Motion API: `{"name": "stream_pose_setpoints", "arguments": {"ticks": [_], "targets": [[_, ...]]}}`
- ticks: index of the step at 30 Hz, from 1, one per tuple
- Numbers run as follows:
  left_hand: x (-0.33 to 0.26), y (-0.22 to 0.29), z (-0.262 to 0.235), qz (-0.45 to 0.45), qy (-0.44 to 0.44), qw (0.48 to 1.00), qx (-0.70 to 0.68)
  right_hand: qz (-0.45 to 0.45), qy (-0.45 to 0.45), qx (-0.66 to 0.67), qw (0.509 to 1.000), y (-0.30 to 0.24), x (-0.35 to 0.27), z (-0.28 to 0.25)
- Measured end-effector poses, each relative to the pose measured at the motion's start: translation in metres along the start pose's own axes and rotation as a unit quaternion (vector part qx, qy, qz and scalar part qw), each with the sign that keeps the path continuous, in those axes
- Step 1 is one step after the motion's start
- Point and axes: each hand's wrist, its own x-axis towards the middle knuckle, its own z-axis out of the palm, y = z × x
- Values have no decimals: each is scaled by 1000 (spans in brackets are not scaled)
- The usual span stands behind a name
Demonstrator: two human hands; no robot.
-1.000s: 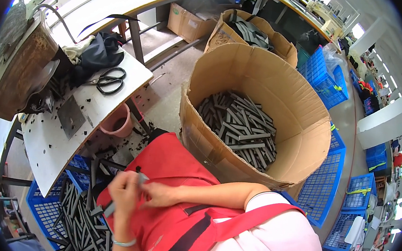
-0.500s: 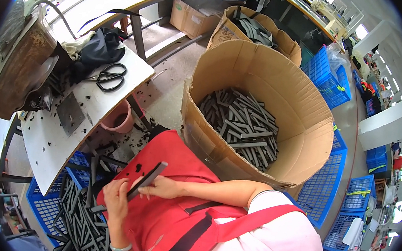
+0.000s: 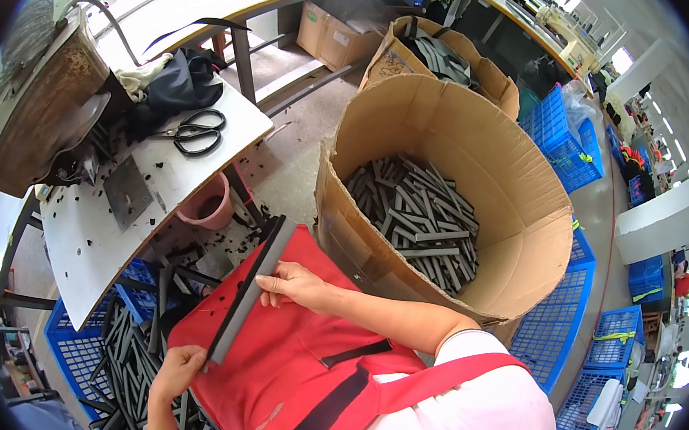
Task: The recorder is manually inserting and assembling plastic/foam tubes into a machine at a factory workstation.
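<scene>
Over my red apron (image 3: 303, 318) lies a long, narrow grey strip with a black edge (image 3: 242, 308), slanting up and away from me. Its near, lower end is pinched in my left hand (image 3: 177, 371). Fingers and thumb of my right hand (image 3: 297, 285) grip the same strip around its middle. Small black scraps dot the apron beside it. Below my left hand, a blue crate (image 3: 70, 355) holds many similar dark strips (image 3: 134, 369). Ahead and to the right, grey strips (image 3: 430, 222) fill the bottom of a large round cardboard container (image 3: 516, 222).
On the white table (image 3: 71, 248) at left are black-handled scissors (image 3: 196, 132), a metal plate (image 3: 127, 193), dark cloth (image 3: 180, 82) and a rusty machine (image 3: 42, 107). A pink bucket (image 3: 210, 207) stands by the table's edge. Blue crates (image 3: 547, 331) line the right side.
The strip has turned and stretched out lengthwise across the apron. My left hand has moved down and left to its near end; my right hand has shifted slightly up along it.
</scene>
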Motion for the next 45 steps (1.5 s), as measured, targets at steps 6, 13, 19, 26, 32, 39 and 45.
{"name": "stream_pose_setpoints", "arguments": {"ticks": [6, 13, 19, 26, 32, 39, 45], "targets": [[-12, 2, 7, -35, -90, 980, -176, 10, -32, -680, 733, 6, -3, -14], [-48, 110, -1, 164, 30, 974, -152, -399, -97, -557, 722, -90, -9, 89], [-55, 122, -42, 118, -31, 973, -194, -341, -140, -567, 736, -109, 11, 108], [-20, 97, -54, 280, 198, 931, 125, -195, -158, -758, 602, -126, 57, 92], [1, 117, -108, 256, 393, 873, 133, -294, -64, -765, 569, -177, 130, 109], [47, 108, -144, 235, 318, 915, -76, -283, -39, -750, 597, -195, 174, 103], [71, 114, -158, 204, 366, 908, -29, -266, -19, -769, 581, -204, 197, 101]]}}
